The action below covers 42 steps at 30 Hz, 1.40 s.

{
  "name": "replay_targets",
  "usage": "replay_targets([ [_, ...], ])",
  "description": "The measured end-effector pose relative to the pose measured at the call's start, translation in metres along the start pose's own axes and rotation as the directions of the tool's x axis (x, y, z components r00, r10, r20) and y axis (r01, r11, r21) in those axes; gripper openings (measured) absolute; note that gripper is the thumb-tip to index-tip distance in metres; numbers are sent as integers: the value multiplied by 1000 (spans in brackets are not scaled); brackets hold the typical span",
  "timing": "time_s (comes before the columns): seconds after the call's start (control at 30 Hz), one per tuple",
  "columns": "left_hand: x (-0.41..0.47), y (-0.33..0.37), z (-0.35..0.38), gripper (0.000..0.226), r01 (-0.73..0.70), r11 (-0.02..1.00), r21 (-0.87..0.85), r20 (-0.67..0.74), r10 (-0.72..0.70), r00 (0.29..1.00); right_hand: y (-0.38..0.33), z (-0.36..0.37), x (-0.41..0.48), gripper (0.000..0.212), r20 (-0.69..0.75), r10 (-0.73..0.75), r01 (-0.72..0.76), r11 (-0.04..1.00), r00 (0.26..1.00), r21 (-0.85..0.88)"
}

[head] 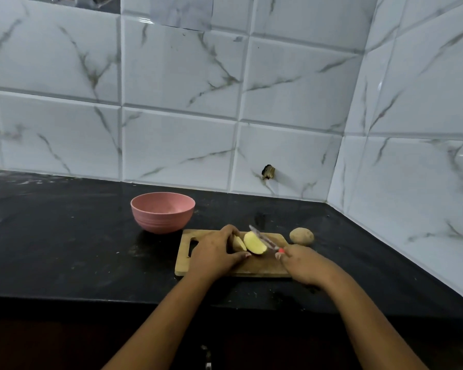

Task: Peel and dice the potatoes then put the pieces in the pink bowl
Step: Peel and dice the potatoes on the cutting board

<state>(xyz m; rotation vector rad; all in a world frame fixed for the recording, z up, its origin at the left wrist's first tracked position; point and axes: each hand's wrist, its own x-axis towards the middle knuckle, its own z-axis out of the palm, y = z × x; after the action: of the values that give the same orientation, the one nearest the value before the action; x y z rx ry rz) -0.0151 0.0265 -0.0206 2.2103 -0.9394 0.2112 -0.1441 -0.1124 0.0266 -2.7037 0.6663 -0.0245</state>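
Observation:
A peeled yellow potato [254, 243] lies cut in slices on the wooden cutting board [262, 269]. My left hand [214, 252] grips the left part of it, fingers curled over the top. My right hand [302, 263] holds a knife [263, 239] by its red handle, the blade lying just right of the loose slice. An unpeeled brown potato [301, 236] sits on the counter right of the board. The pink bowl [162, 211] stands behind the board's left end; nothing shows inside it.
The black stone counter [64, 236] runs left and ends at a front edge near me. White marble-pattern tiled walls [251, 102] close the back and the right side, forming a corner beyond the unpeeled potato.

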Motion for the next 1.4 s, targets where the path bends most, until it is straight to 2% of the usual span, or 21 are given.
replay_targets([
  [0.1, 0, -3, 1, 40, 18, 997, -71, -9, -19, 1000, -3, 2, 7, 14, -225, 21, 14, 988, 974, 154],
  [0.17, 0, -6, 2, 43, 2, 992, -130, -7, -3, 1000, -8, 6, 14, 21, -328, 64, 7, 977, 942, 212],
  [0.3, 0, -8, 1, 43, -17, 984, -175, -2, 17, 1000, -13, 21, 35, 44, -331, 113, -35, 972, 937, 233],
  [0.47, 2, -9, 1, 31, 20, 972, -235, -19, -25, 1000, -16, 34, 51, 45, -436, 125, -56, 984, 891, 168],
  [0.57, 2, -9, 1, 22, 31, 964, -265, -60, -48, 997, -19, 32, 58, 33, -440, 98, -19, 983, 893, 181],
  [0.7, 4, -10, 2, 11, 52, 920, -390, -121, -107, 987, -20, 28, 68, 34, -386, 80, 9, 974, 919, 225],
  [0.77, 4, -10, 2, 15, 58, 891, -450, -157, -143, 977, -15, 25, 69, 29, -373, 79, 49, 946, 924, 320],
  [0.87, 5, -9, 1, 31, 88, 877, -473, -180, -194, 964, -6, 16, 62, 22, -349, 128, 93, 828, 929, 553],
  [0.97, 9, -10, 1, 38, 145, 874, -463, -152, -239, 959, 7, 12, 59, 29, -317, 230, 39, 751, 920, 659],
  [1.17, 14, -10, 0, 39, 215, 896, -388, -78, -264, 961, 28, 11, 60, 33, -314, 321, -121, 846, 894, 519],
  [1.27, 14, -9, 0, 30, 190, 918, -348, -63, -225, 972, 29, 10, 54, 40, -258, 355, -252, 899, 898, 358],
  [1.4, 12, -12, 1, 13, 161, 920, -357, -33, -185, 982, 22, 9, 40, 37, -281, 319, -259, 938, 905, 228],
])
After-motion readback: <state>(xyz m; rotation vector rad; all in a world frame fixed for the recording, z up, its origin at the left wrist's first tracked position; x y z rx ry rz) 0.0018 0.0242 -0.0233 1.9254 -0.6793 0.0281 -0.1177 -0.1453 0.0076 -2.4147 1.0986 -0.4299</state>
